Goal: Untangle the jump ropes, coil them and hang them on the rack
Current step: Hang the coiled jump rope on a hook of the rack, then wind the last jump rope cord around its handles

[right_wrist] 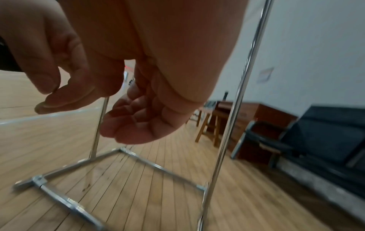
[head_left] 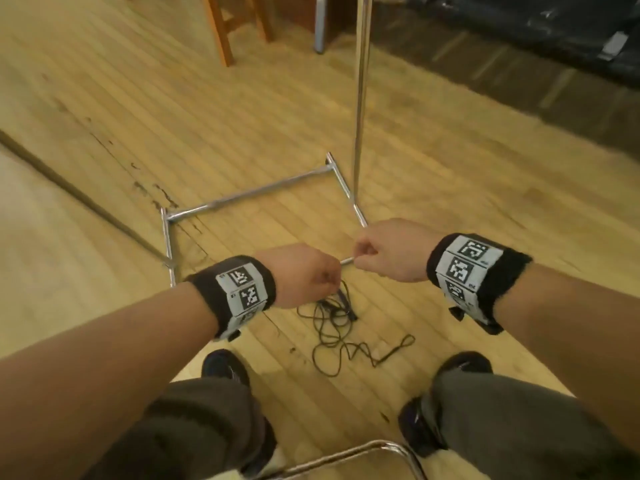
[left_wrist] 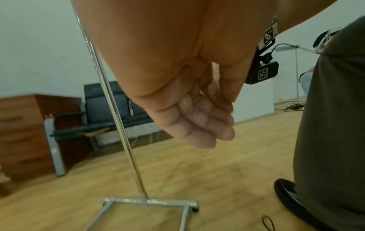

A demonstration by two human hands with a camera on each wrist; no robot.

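Note:
A black jump rope [head_left: 332, 327] lies in a loose tangle on the wood floor between my feet. A few strands rise from it to my left hand [head_left: 306, 275], which is curled into a fist above it. My right hand [head_left: 381, 252] is close beside the left. Its thumb and forefinger [right_wrist: 47, 81] pinch a short pale piece [head_left: 347, 260] between the two hands. In the wrist views the cord is too thin to see in the fingers [left_wrist: 199, 125]. The chrome rack stands just beyond the hands, with its upright pole [head_left: 360, 98] and floor frame [head_left: 249, 194].
Wooden stool legs [head_left: 225, 29] and a row of black seats [head_left: 519, 39] stand beyond the rack. A chrome chair frame [head_left: 363, 452] sits below my knees. Another dark rope pile [left_wrist: 294, 107] lies far off by the wall. A wooden cabinet [left_wrist: 19, 132] stands to the side.

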